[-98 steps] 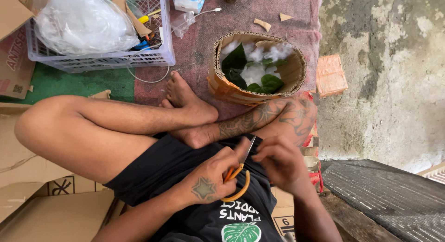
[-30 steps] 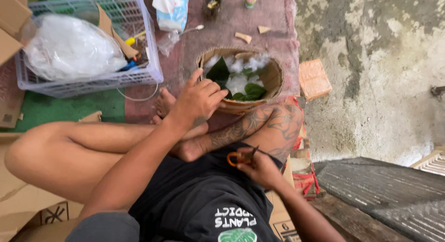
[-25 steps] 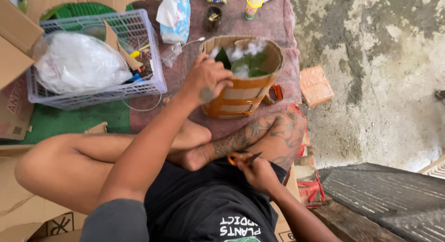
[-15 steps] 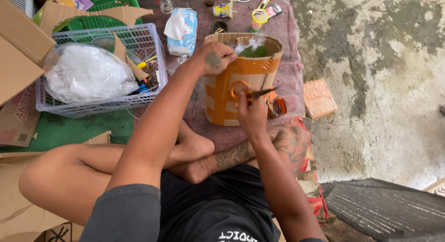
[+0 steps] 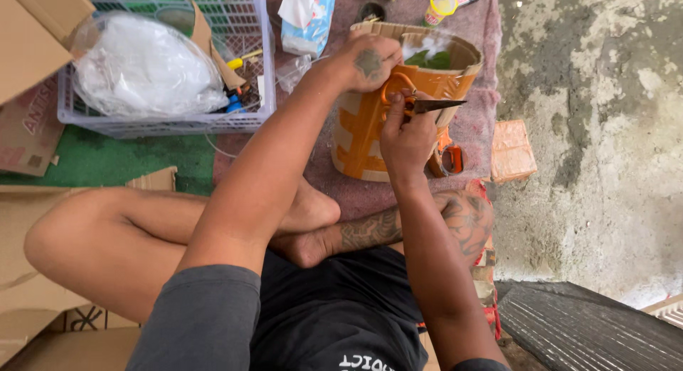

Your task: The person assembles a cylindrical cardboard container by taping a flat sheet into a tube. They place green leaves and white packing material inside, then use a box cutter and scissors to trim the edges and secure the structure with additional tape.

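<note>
A round cardboard tub (image 5: 363,140) wrapped in orange tape stands on a reddish mat (image 5: 475,129) in front of my crossed legs. Green leaves (image 5: 429,59) and white stuffing show inside it. My left hand (image 5: 368,61) grips the tub's near rim. My right hand (image 5: 408,133) holds orange-handled scissors (image 5: 421,105) against the tub's upper side, blades pointing right.
A lilac plastic basket (image 5: 171,118) with a white plastic bag (image 5: 142,72), cardboard scraps and small tools sits at left. Cardboard boxes (image 5: 32,36) line the left edge. A tissue pack (image 5: 306,19), a tape dispenser (image 5: 449,157) and an orange brick (image 5: 512,150) lie around the tub. Concrete wall at right.
My left hand reached from my lap to the tub's rim. My right hand brought the scissors up from my lap to the tub's side. The view came closer.
</note>
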The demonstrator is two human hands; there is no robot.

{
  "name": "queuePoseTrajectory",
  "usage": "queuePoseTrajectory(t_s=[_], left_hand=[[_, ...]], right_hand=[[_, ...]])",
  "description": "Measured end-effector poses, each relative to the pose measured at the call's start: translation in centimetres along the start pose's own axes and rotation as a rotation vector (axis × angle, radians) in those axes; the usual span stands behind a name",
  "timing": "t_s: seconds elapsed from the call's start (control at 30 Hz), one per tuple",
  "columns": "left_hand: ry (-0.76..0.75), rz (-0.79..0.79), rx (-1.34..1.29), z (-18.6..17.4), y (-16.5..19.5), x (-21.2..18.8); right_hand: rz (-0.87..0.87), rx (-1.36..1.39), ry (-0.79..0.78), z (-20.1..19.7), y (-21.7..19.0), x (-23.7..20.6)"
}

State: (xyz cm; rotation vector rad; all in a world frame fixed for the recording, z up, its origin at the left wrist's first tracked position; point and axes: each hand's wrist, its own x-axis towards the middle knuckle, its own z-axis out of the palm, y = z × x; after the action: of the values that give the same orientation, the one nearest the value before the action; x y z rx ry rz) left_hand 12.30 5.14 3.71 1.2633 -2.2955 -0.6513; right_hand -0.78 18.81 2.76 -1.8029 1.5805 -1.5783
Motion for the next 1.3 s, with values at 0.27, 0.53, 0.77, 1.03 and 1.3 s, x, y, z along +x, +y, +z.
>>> queuePoseTrajectory(t_s=[0.27, 0.53, 0.77, 1.03, 1.3], left_hand=[[0.028, 0.013, 0.059, 0.5, -0.1, -0.5], [-0.014, -0.076, 0.053, 0.6, 0.3, -0.7], [-0.033, -0.075, 0.043, 0.3, 0.2, 0.2], [0.07, -0.056, -0.003, 0.4, 0.0, -0.1], [-0.008, -0.067, 0.054, 0.4, -0.8, 0.4]], right_hand=[[0.039, -0.151, -0.025, 0.9, 2.9, -5.9], [0.082, -0.142, -0.132, 0.6, 3.6, -10.2], [0.126, 0.085, -0.025, 0.5, 1.7, -0.8], [-0.062, -0.133, -0.014, 1.1, 2.3, -4.2], [0.037, -0.136, -0.119, 2.1, 6.2, -15.0]])
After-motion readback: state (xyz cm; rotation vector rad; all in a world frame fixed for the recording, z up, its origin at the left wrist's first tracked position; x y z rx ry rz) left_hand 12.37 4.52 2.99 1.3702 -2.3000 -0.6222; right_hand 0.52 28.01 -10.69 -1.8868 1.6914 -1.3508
